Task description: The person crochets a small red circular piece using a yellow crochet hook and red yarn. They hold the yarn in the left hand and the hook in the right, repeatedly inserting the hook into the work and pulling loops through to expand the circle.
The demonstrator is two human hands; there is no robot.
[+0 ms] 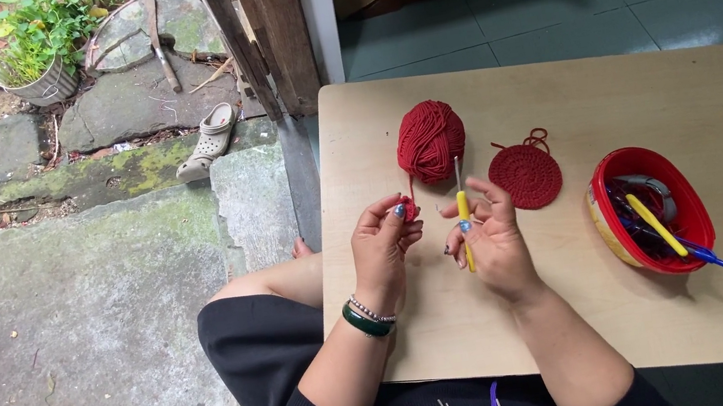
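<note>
your left hand (384, 246) pinches a small red crochet start (406, 208), fingers closed on it; your right hand (490, 235) grips a yellow-handled crochet hook (463, 212) upright. one red crocheted disc (525, 176) lies finished beside the red yarn ball (430, 139); the new piece looks barely begun.

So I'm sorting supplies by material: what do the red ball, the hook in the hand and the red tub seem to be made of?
The red ball looks like matte spun yarn: wound strands show. The hook in the right hand seems to have a thin grey metal shaft and a yellow handle, perhaps plastic or rubber. The red tub looks like glossy moulded plastic, with a smooth shiny rim.
</note>
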